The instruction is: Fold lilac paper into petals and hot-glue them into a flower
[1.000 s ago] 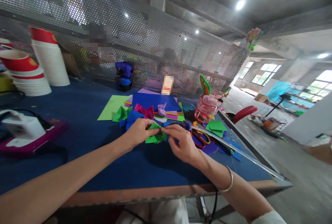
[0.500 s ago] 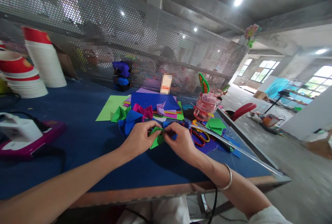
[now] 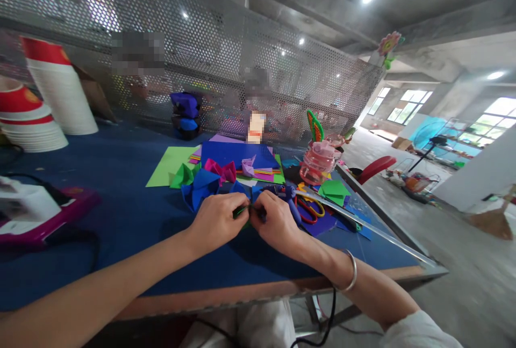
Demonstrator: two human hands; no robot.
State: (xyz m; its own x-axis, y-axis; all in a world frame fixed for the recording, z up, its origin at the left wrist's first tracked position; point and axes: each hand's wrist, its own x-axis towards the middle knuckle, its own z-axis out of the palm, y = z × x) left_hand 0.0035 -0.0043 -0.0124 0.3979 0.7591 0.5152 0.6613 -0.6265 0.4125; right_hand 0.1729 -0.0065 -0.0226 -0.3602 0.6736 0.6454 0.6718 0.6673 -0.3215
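My left hand [image 3: 217,220] and my right hand [image 3: 279,219] meet over the front middle of the table, fingertips nearly touching. Both are closed in a pinch on a small folded piece of green paper [image 3: 241,210]; most of it is hidden behind the fingers. Just beyond my left hand sit a blue folded paper [image 3: 199,188], a magenta folded paper [image 3: 221,169] and a green folded paper [image 3: 183,176]. A lilac paper crane [image 3: 248,166] stands on stacked coloured sheets [image 3: 237,153]. Right of my right hand lie a blue-handled tool [image 3: 287,192] and red-and-yellow scissors [image 3: 311,211].
Stacked paper cups [image 3: 64,93] and a purple power strip [image 3: 76,211] occupy the table's left side. A pink jar [image 3: 317,164] stands at right, near a long metal strip [image 3: 387,238]. The perforated screen [image 3: 217,63] runs along the back.
My hands have turned inward and come closer together, so the green paper, earlier showing a broad face below the fingers, is now mostly covered. The view has shifted slightly.
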